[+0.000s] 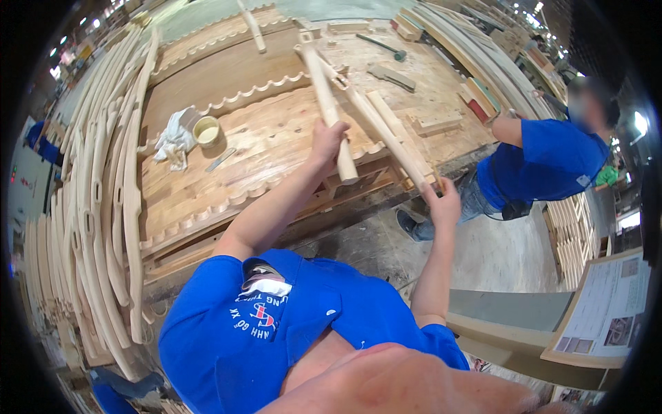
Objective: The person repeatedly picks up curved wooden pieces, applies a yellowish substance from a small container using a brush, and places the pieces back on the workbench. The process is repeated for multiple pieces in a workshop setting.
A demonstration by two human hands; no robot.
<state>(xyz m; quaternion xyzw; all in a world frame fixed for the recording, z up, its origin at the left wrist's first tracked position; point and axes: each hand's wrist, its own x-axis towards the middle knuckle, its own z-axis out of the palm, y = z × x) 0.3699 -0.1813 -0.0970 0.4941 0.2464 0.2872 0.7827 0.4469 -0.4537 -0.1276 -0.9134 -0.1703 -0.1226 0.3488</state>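
My left hand [329, 143] is wrapped round a pale wooden leg [323, 96], rounded and lying aslant over the bench's near edge. To its right a second wooden leg [386, 131] runs beside it, and my right hand [443, 201] pinches its near end between thumb and fingers. A thin yellowish sliver shows by those fingers, too small to name. At the far end the two legs come close together near a slotted wooden piece [338, 81]; I cannot tell whether they are joined.
On the wooden workbench [276, 124] are scalloped rails [255, 90], a tub of pale paste [206, 131], a white rag [176, 141], a spatula [221, 160] and a mallet [383, 47]. Curved wooden parts [103, 186] are stacked left. A co-worker [538, 159] stands right, near a framed sheet [600, 310].
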